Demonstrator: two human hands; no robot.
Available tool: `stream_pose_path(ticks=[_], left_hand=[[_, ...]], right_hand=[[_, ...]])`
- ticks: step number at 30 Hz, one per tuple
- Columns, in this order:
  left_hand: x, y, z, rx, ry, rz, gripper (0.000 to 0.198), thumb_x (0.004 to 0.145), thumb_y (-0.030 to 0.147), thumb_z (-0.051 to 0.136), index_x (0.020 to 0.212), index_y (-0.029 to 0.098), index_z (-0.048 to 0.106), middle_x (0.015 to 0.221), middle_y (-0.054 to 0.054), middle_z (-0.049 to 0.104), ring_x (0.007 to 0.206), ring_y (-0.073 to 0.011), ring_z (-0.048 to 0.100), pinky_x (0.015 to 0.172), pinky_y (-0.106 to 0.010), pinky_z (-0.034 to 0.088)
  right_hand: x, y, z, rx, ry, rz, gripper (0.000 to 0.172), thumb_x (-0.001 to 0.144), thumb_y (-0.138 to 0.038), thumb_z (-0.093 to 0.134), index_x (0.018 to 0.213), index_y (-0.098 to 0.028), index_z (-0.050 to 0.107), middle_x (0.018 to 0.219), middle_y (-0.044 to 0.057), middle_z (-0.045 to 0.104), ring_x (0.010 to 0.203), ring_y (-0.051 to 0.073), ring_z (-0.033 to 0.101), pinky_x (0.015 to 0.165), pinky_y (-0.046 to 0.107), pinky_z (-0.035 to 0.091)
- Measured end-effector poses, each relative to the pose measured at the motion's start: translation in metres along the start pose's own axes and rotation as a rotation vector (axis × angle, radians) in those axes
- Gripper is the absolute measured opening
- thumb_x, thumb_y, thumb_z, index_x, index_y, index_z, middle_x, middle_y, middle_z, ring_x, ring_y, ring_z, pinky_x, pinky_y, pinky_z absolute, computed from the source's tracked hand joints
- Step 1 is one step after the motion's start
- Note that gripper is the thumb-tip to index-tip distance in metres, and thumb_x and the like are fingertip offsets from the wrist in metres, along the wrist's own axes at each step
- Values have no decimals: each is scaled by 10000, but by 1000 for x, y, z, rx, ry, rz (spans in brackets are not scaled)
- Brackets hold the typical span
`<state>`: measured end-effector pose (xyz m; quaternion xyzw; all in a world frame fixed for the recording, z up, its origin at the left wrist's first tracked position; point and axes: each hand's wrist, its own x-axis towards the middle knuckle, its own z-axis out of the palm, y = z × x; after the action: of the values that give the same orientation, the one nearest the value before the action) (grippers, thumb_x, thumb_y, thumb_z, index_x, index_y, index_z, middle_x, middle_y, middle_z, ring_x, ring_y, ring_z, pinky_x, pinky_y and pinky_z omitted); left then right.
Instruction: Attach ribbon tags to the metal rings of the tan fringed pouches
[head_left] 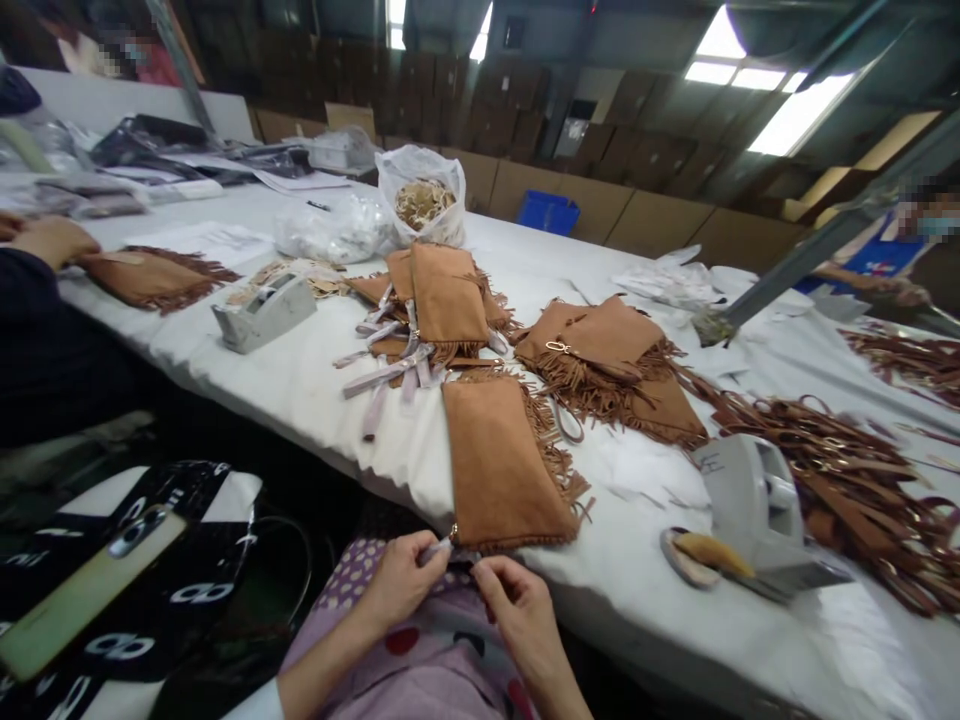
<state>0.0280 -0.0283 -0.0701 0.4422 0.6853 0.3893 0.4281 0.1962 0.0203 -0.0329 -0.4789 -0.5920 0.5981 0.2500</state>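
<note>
A brown fringed pouch [502,465] lies flat at the table's front edge, its fringe to the right. My left hand [405,580] is closed on a strap wrapped in pale plastic, beside the metal clasp [454,532] at the pouch's lower left corner. My right hand [517,600] is just below the pouch's bottom edge, thumb and index finger pinched together; what they hold, if anything, is too small to make out. Behind lie a pile of brown pouches [448,295] with plastic-wrapped straps and a second pile [600,345].
A tape dispenser [266,312] stands at the left, another [750,490] at the right, near brown straps [862,480]. A plastic bag [421,190] stands behind. At the far left, another person's hand [56,242] touches a fringed pouch [154,278]. A phone [90,595] lies lower left.
</note>
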Motion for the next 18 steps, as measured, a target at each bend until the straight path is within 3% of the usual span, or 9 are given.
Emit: stream_pose_path(ticks=[7,18], left_hand=[[-2,2,-4,138,0,51,307,839,391,492,613,183,492,547,53,448,561,-112,407,560,-242,271],[-5,7,-9,230,-32,126,282,870,330,453,624,196,485,592,34,517,567,-121,448,552,-254,238]], right_hand=[[21,-6,21,-256,-53,-138,379,816,-470,546,676,-146,684,646,36,643,619,167,532,564,241,390],[31,-13,23,-447,-34,-80,380,771,-407,536,526,-141,653,524,20,600,516,148,487,487,243,304]])
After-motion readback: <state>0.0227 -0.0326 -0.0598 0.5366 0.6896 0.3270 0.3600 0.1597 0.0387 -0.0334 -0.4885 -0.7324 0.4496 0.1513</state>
